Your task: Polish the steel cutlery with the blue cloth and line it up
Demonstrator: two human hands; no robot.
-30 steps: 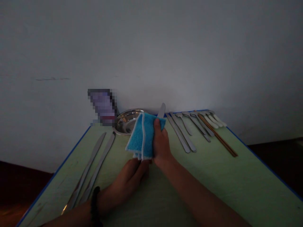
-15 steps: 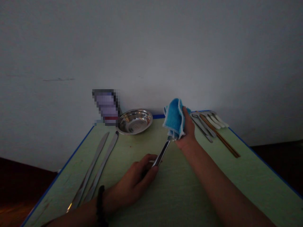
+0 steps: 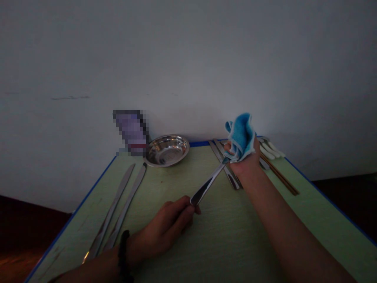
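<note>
In the head view, the left hand (image 3: 169,222) has its fingers pinched on the handle of a table knife (image 3: 207,183), right of the steel bowl (image 3: 168,153). The right hand (image 3: 250,160) curls its fingers round a blue cloth (image 3: 242,134) at the knife's other end.
</note>
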